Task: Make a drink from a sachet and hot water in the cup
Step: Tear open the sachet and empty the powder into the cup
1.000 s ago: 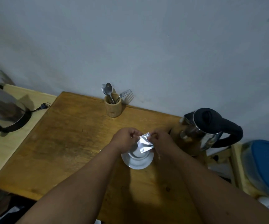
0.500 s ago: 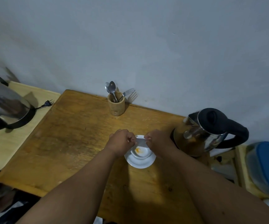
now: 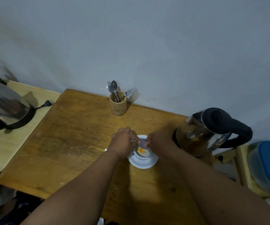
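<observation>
While both hands pinch the sachet (image 3: 142,141) over the cup (image 3: 143,153), orange powder (image 3: 140,150) unchanged, hands still low.

Silver sachet (image 3: 142,141) pinched over the white cup (image 3: 144,154) — orange powder (image 3: 140,150) inside — cup on its saucer (image 3: 143,163).

Cup (image 3: 143,154) set on saucer (image 3: 143,163), kettle (image 3: 208,132) placed right of cup, utensil holder (image 3: 117,103) placed behind cup, sachet (image 3: 142,141) held above cup.

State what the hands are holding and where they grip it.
Both the left hand and right hand pinch the sachet by its opposite ends, over the cup.
</observation>
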